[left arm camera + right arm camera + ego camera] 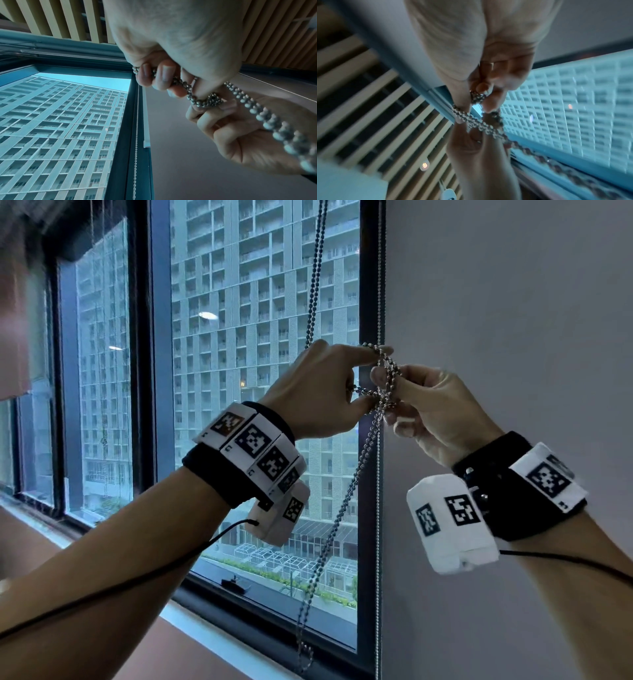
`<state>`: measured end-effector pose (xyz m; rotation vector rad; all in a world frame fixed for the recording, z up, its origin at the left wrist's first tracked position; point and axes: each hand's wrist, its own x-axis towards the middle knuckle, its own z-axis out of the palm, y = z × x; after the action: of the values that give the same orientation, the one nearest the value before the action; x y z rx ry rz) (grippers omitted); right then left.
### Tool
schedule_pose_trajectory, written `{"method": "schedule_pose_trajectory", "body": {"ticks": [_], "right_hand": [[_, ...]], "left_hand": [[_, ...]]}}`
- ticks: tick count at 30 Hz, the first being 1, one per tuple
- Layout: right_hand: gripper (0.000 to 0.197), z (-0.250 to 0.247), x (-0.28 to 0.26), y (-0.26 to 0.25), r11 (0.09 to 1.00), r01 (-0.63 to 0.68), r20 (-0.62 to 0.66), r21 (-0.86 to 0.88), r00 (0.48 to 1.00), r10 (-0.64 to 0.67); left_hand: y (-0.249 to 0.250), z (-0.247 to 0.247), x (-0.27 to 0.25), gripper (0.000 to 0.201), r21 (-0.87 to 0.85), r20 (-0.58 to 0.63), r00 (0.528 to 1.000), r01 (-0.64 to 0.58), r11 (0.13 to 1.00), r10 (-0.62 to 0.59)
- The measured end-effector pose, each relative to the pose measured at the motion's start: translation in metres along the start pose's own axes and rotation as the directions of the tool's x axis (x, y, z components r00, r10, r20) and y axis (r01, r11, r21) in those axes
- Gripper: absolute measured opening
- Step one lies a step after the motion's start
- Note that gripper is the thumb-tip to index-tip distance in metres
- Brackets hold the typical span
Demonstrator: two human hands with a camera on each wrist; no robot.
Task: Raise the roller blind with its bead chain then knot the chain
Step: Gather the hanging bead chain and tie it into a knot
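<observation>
The metal bead chain (345,497) drops from above the window, tangles into loops between my two hands, then hangs doubled toward the sill. My left hand (371,378) pinches the chain between thumb and curled fingers, with the index finger stretched out under one loop. My right hand (387,398) faces it from the right, thumb and fingers pinching the same bunch of beads. In the left wrist view the left fingers (163,78) curl round the bead chain (205,100). The blurred right wrist view shows the bead chain (479,124) crossing between both hands. The blind's fabric is not in view.
The dark window frame (370,302) runs just behind the hands, with a second thin chain (378,508) hanging along it. A grey wall (513,320) fills the right side. The sill (212,642) lies below. A tall building shows through the glass.
</observation>
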<state>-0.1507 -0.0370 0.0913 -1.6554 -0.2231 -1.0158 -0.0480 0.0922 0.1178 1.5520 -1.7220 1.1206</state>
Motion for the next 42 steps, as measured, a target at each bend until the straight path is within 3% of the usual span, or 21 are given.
{"method": "schedule_pose_trajectory", "body": {"ticks": [9, 10, 14, 22, 27, 32, 34, 37, 42], "right_hand": [[0.01, -0.01, -0.001, 0.002, 0.931, -0.186, 0.116, 0.315, 0.981, 0.157], [0.005, -0.012, -0.001, 0.0, 0.925, -0.189, 0.116, 0.33, 0.98, 0.159], [0.019, -0.014, -0.001, -0.002, 0.937, -0.157, 0.128, 0.311, 0.984, 0.122], [0.013, -0.013, 0.002, 0.0, 0.907, -0.16, 0.129, 0.39, 0.985, 0.118], [0.015, -0.008, 0.007, 0.004, 0.943, -0.115, 0.089, 0.312, 0.992, 0.092], [0.022, -0.006, 0.015, 0.004, 0.996, -0.036, -0.084, 0.086, 0.996, 0.044], [0.022, -0.007, 0.016, -0.001, 0.979, -0.076, -0.035, 0.19, 0.996, 0.084], [0.011, -0.011, 0.013, -0.009, 0.868, -0.151, 0.157, 0.474, 0.984, 0.085], [0.01, -0.021, 0.012, 0.001, 0.809, -0.068, 0.13, 0.584, 0.991, -0.01]], "left_hand": [[0.002, 0.003, 0.003, 0.058, 0.013, 0.015, 1.0, -0.01, 1.0, 0.01], [0.002, 0.002, 0.004, 0.058, 0.015, 0.016, 1.0, -0.008, 1.0, 0.008], [0.001, 0.001, 0.004, 0.059, -0.005, 0.005, 1.0, 0.001, 1.0, -0.001], [0.001, 0.001, 0.002, 0.067, -0.023, 0.007, 1.0, 0.004, 1.0, -0.004], [-0.002, 0.001, 0.001, 0.072, -0.004, 0.016, 1.0, 0.011, 1.0, -0.011], [-0.001, 0.001, 0.0, 0.071, 0.038, 0.042, 0.999, -0.011, 0.999, 0.009], [-0.001, 0.001, 0.0, 0.069, 0.042, 0.041, 0.999, -0.019, 0.999, 0.017], [-0.004, 0.001, 0.0, 0.067, 0.064, 0.055, 0.998, -0.021, 0.998, 0.018], [-0.011, 0.002, -0.002, 0.064, 0.1, 0.074, 0.997, -0.017, 0.995, 0.009]]}}
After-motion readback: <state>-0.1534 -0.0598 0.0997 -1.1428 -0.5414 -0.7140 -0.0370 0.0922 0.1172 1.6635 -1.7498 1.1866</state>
